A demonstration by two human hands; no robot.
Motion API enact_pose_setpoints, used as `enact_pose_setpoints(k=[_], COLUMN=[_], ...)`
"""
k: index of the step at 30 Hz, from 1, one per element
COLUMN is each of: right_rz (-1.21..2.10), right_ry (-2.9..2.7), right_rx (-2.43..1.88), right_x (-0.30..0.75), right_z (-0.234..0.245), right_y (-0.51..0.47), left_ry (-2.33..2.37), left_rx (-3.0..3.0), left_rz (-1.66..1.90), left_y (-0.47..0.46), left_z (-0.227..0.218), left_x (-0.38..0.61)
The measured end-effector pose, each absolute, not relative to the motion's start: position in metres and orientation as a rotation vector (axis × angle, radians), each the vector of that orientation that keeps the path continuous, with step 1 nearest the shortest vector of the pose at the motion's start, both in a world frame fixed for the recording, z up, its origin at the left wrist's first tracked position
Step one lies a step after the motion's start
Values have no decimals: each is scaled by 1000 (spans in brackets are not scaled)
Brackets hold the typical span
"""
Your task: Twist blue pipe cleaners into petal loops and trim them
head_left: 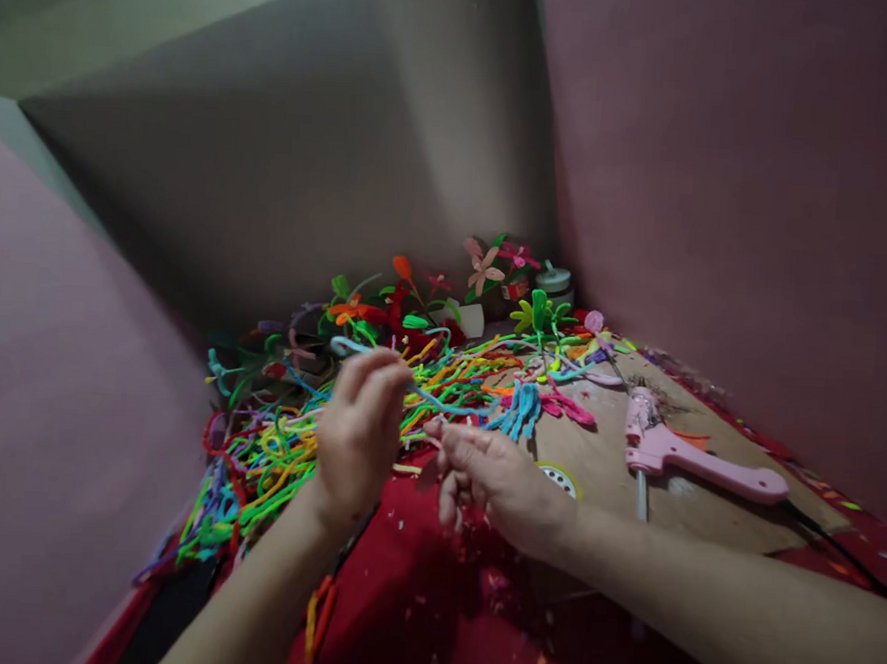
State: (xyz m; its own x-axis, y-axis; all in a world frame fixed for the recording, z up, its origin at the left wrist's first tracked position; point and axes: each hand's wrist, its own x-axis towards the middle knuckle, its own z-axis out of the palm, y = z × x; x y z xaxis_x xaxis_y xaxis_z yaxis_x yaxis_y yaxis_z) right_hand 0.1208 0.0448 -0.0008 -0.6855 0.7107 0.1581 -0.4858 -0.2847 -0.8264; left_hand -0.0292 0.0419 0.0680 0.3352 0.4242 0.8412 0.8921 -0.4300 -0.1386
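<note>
My left hand (363, 427) is raised in front of the pile, its fingers curled closed around a light blue pipe cleaner (350, 346). One end of it sticks out past the fingers to the left. A blue strand (446, 404) also runs from this hand's right side toward a looped light blue pipe-cleaner piece (521, 409). Close by on the right, my right hand (491, 480) is closed in a pinch; what sits between its fingertips is too small and blurred to make out. Pink pipe-cleaner loops (568, 408) lie beside the blue ones.
A heap of colourful pipe cleaners (277, 462) spreads at left. Pipe-cleaner flowers (484, 266) stand behind, near a lidded jar (556, 281). A pink glue gun (695, 460) with a black cord lies on cardboard (586, 456). Red cloth (406, 570) covers the front; walls rise around.
</note>
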Motion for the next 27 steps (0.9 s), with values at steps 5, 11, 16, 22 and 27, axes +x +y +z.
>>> enact_pose_setpoints(k=[5,11,16,22,27], right_rz=[2045,1916,1963,1969,1995], right_ry=[-806,-591,-650,-822,-894], right_rx=[-294,-385,-407,-489,-458], right_x=[120,120,126,131,132], right_z=[-3,-5,-3,3,6], right_y=[57,66,68,64,60], left_ry=[-873,-928,-1059,-1298,-1359], left_rx=[-2254,-2205,-2071,-1934,-1847], left_rz=[-669,-521,-584,-438,-637], left_y=[14,6,6,5,4], left_z=[23,6,2,14,26], left_x=[-19,-18,-25,-50,-67])
